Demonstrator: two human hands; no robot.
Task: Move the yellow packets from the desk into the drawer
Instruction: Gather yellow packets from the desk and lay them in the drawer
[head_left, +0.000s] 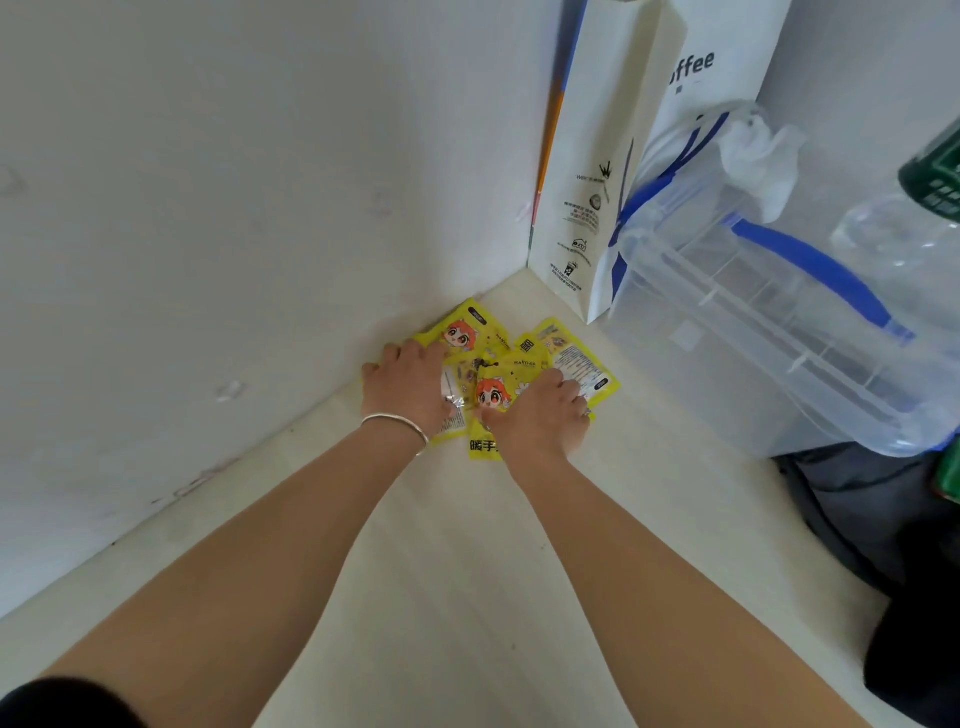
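my left hand presses flat, my right hand curls on yellow packets marked "暖手"; far right, paper bag reading "offee".

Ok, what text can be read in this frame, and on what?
"ffee": white paper bag, leading letters hidden.
"暖手": lowest of the yellow packets, the rest covered by the wrist.
Brand line on the packets, small print on the bag's narrow side, green label at the right edge: too small or blurred to read.
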